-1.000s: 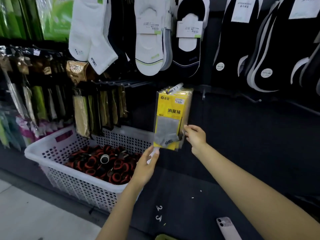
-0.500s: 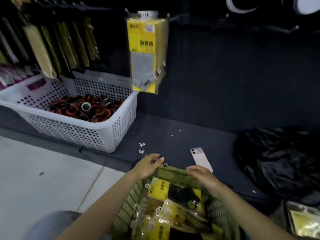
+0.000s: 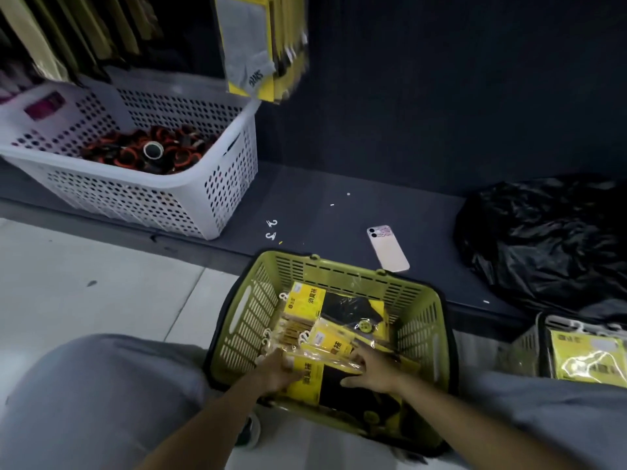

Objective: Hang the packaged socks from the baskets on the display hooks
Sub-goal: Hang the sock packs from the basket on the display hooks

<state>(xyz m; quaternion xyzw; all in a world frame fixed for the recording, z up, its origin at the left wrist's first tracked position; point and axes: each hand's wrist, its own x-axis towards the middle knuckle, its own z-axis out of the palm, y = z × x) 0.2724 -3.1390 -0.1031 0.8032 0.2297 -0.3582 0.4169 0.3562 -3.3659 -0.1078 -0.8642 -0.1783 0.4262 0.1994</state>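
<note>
Packaged socks: yellow-and-black cellophane sock packets (image 3: 305,301) are piled flat in the green slatted plastic basket (image 3: 339,268), with white hanger tabs turned toward its left wall.
Left hand: the left hand (image 3: 276,369) is laid at the edge of the nearest yellow packet. Its fingertips are hidden among the packets, so whether anything is gripped cannot be told.
Right hand: the right hand (image 3: 369,369) is rested on the pile with fingers spread and fairly straight. Nothing is clasped, and the pile is probably being steadied or parted so that one packet can be drawn out.
Basket placement: it is set on the pale floor between the knees, against the dark display ledge (image 3: 339,184), presumably to keep stock within reach.
Already hung: a bunch of yellow packets with grey socks (image 3: 261,49) is seen hanging above. The hook itself is out of view.
Further stock: a second basket of yellow packets (image 3: 587,357) is seen at the right.
Ledge: a white perforated basket (image 3: 203,198), a pink phone (image 3: 388,249) and a crumpled black plastic bag (image 3: 543,239) are kept there.
</note>
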